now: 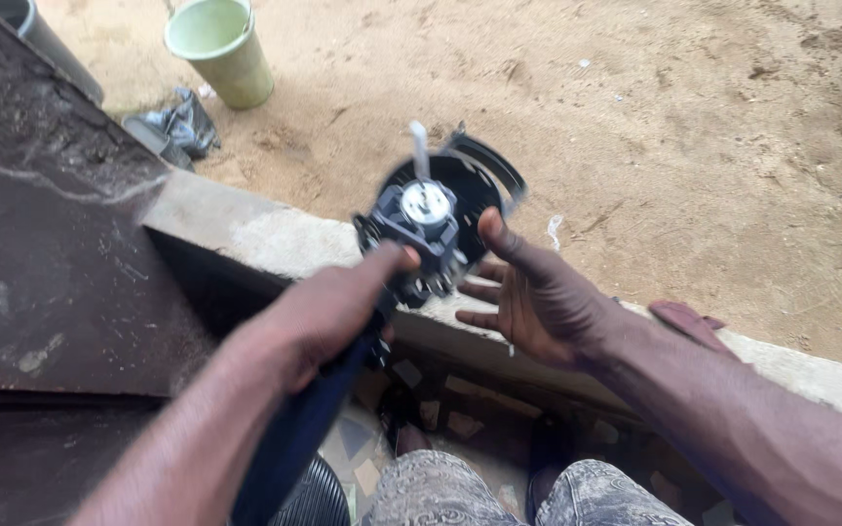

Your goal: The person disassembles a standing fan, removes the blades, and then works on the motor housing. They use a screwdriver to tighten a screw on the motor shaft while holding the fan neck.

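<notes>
1. The left hand [319, 312] has its fingers curled tight around a dark blue stem [294, 433] that runs from the lower middle of the view up to a motor unit; the thumb [397, 261] lies stretched along the stem with its tip against the motor's housing.
2. The right hand [528, 292] is spread wide, palm turned towards the motor, thumb pointing up and the other fingers [479, 292] reaching left just beside the housing; whether they touch it cannot be told, and they grip nothing.
3. The motor unit [419, 229] is held up in the air between the two hands, above a concrete ledge. It is dark grey with a round silver centre, and a pale thin shaft [420, 151] sticks up from it.
4. Behind the motor sits a black round guard plate [470, 180] with a curved rim, partly hidden by the motor.
5. The concrete ledge [246, 229] crosses the view from left to right below the hands; a reddish scrap [684, 321] lies on it near the right forearm.
6. A dark rusty metal sheet [41, 244] fills the left side.
7. Beyond the ledge is sandy ground [684, 127], with a pale green bucket [218, 49] at the top and a crumpled grey bag [179, 125] beside it.
8. The person's patterned trousers [499, 497] show at the bottom edge.
</notes>
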